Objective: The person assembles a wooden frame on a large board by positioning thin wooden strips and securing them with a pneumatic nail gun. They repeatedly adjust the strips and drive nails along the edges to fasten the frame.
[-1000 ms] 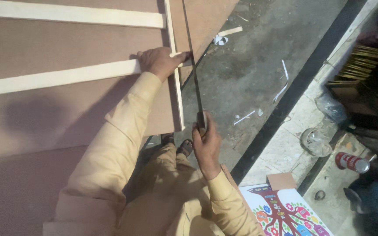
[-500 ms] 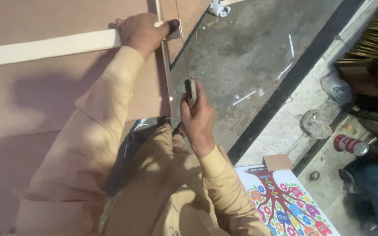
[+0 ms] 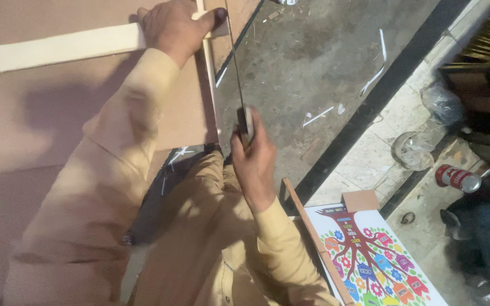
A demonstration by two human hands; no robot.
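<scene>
Right hand [image 3: 254,161]: fingers curled tight round the handle of a thin saw [image 3: 237,73], whose narrow blade runs up toward twelve o'clock.
Left hand [image 3: 174,25]: flat, fingers spread, pressing on a pale wooden strip [image 3: 58,50] where it meets an upright strip [image 3: 207,62].
Saw blade: just at three o'clock of the upright strip; whether it touches the wood is hard to tell.
Board [image 3: 46,124]: brown sheet under both strips.
Poster [image 3: 372,258]: colourful tree picture at five o'clock.
Can [image 3: 456,178]: red, lying at four o'clock.
</scene>
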